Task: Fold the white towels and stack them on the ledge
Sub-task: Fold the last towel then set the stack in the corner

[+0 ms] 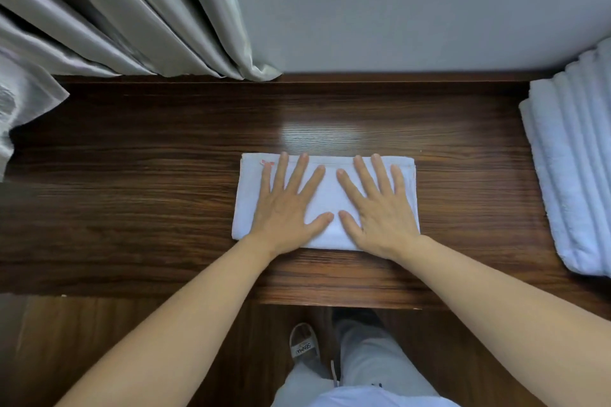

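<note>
At the far left edge of the ledge (132, 195), a crumpled white cloth (20, 109) is noted, presumably an unfolded towel, though its full extent is cut off by the frame. Grey curtains (132, 16) hang behind it, their hems reaching the back of the ledge. At centre, a folded towel (325, 195) lies flat on the wood as a neat rectangle, with a small red mark (267, 162) near its far left corner. The left hand (287, 205) is laid palm-down on the towel's left half, fingers straight and spread, nothing gripped. The right hand (380, 205) is laid likewise on the right half, fingers extended and flat, thumbs nearly meeting at the middle. The step in hand is judged to be the pressing flat of a completed fold. For a sound result, pressure should be carried outward from the centre toward both short edges so that trapped air and creases are driven out, and the edges should be checked for alignment before the towel is lifted. It should then be lifted from beneath with both hands so the fold is not sprung. At the far right, a stack (575, 175) of folded white towels is seen on the ledge, well apart from the pressed towel; placement squarely on top is advised.
</note>
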A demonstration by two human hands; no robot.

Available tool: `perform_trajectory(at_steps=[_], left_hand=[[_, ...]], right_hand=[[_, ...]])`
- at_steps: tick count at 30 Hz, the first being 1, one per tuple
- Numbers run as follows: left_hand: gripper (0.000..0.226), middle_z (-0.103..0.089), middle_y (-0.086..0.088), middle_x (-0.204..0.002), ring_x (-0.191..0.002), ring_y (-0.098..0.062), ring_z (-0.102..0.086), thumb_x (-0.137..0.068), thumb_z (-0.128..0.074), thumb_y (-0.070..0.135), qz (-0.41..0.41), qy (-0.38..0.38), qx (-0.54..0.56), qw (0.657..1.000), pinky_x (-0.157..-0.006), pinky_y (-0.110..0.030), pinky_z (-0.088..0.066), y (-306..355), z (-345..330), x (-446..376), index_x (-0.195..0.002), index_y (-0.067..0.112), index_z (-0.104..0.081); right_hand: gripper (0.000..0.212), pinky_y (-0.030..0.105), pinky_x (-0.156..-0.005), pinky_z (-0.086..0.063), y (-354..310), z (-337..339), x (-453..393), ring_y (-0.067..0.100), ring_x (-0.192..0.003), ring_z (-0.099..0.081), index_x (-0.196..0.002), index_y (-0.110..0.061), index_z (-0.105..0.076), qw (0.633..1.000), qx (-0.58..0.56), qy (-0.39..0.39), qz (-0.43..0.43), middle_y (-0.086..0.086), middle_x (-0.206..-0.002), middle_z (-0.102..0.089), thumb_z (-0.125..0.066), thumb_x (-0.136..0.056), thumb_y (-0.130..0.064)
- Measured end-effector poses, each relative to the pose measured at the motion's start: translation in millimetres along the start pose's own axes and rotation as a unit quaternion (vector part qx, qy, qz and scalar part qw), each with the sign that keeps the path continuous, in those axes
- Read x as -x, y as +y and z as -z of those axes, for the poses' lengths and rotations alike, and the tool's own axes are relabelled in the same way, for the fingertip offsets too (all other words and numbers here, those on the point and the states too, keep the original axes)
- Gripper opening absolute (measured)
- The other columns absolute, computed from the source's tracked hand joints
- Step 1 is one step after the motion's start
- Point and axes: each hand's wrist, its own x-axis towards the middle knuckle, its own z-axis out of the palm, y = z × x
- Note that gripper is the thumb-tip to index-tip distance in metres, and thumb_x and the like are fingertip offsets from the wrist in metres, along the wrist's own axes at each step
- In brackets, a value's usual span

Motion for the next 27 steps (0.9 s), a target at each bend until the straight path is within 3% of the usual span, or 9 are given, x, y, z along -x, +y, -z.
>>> perform_trajectory(at_steps=[7,10,12,14,17,19,21,24,27], left_hand=[[0.115,0.018,-0.011,-0.17,-0.154,-0.035,0.024,-0.075,-0.029,0.095,0.095,-0.017,-0.015,0.995,-0.126,-0.052,0.006,-28.0,5.3,5.3,-0.164,0.029,0.003],[0.114,0.021,-0.012,-0.169,-0.154,-0.026,0.026,-0.078,-0.026,0.094,0.096,-0.029,0.0,0.995,-0.127,-0.05,0.006,-43.9,12.5,9.5,-0.163,0.026,0.01],[0.11,0.022,-0.009,-0.169,-0.154,-0.023,0.027,-0.081,-0.025,0.092,0.08,-0.053,0.007,0.995,-0.126,-0.054,0.008,-50.7,17.3,9.7,-0.162,0.028,0.014],[0.096,0.007,-0.006,-0.171,-0.157,-0.025,0.013,-0.091,-0.03,0.081,0.067,-0.053,0.015,0.996,-0.125,-0.056,0.005,-56.9,25.9,4.2,-0.163,0.029,0.005],[0.052,-0.041,-0.009,-0.152,-0.143,-0.032,-0.031,-0.105,-0.043,0.04,0.051,0.012,0.026,0.998,-0.116,-0.051,-0.024,-68.7,46.9,-14.3,-0.153,0.022,-0.036],[0.031,-0.053,-0.008,-0.131,-0.124,-0.033,-0.044,-0.104,-0.049,0.028,0.063,-0.009,0.026,0.998,-0.102,-0.049,-0.033,-76.8,64.7,-32.7,-0.134,0.02,-0.052],[0.024,-0.056,-0.006,-0.121,-0.118,-0.032,-0.047,-0.101,-0.056,0.035,0.086,-0.088,0.036,0.992,-0.098,-0.047,-0.035,-82.5,83.7,-49.1,-0.122,0.022,-0.054],[0.032,-0.061,-0.004,-0.114,-0.107,-0.028,-0.055,-0.095,-0.065,0.044,0.093,-0.197,0.068,0.974,-0.087,-0.039,-0.044,-85.3,103.1,-62.4,-0.117,0.021,-0.059],[0.034,-0.062,-0.003,-0.11,-0.097,-0.023,-0.06,-0.091,-0.068,0.042,0.078,-0.242,0.048,0.966,-0.072,-0.033,-0.048,-85.5,113.6,-59.6,-0.115,0.019,-0.063]], right_hand=[[0.076,0.052,-0.128,-0.005,21.1,0.8,6.9,0.035,-0.158,0.01,-0.165,-0.028,-0.007,0.998,-0.003,-0.001,-0.059,0.017,-0.171,0.003,-0.025,-0.099,-0.061],[0.075,0.045,-0.129,-0.008,30.1,5.7,9.2,0.03,-0.159,0.003,-0.165,-0.026,-0.005,0.998,-0.001,-0.007,-0.056,0.014,-0.172,0.0,-0.023,-0.101,-0.06],[0.074,0.046,-0.124,-0.017,35.2,14.5,7.1,0.033,-0.156,-0.013,-0.165,-0.024,-0.012,0.999,0.025,-0.01,-0.029,0.015,-0.169,-0.014,-0.027,-0.101,-0.058],[0.066,0.049,-0.109,-0.029,43.0,28.7,-3.2,0.035,-0.138,-0.04,-0.157,-0.021,-0.03,0.998,0.059,-0.003,-0.005,0.016,-0.152,-0.041,-0.034,-0.098,-0.052],[0.046,0.047,-0.089,-0.037,58.5,53.0,-26.7,0.036,-0.106,-0.052,-0.128,-0.016,-0.053,0.999,0.032,-0.011,-0.038,0.011,-0.113,-0.055,-0.049,-0.091,-0.043],[0.037,0.043,-0.085,-0.043,67.0,73.7,-41.7,0.036,-0.103,-0.053,-0.117,-0.013,-0.055,0.991,-0.066,-0.072,-0.091,0.01,-0.108,-0.056,-0.062,-0.088,-0.035],[0.03,0.035,-0.072,-0.043,74.4,90.8,-54.8,0.029,-0.096,-0.057,-0.106,-0.012,-0.057,0.967,-0.145,-0.165,-0.127,0.003,-0.102,-0.061,-0.071,-0.083,-0.027],[0.027,0.032,-0.064,-0.05,80.3,99.3,-69.0,0.024,-0.084,-0.065,-0.089,-0.016,-0.064,0.943,-0.144,-0.264,-0.143,0.004,-0.093,-0.069,-0.081,-0.071,-0.026],[0.033,0.035,-0.065,-0.059,75.2,103.6,-69.2,0.028,-0.082,-0.07,-0.093,-0.013,-0.068,0.931,-0.126,-0.308,-0.151,0.008,-0.093,-0.07,-0.085,-0.069,-0.028]])
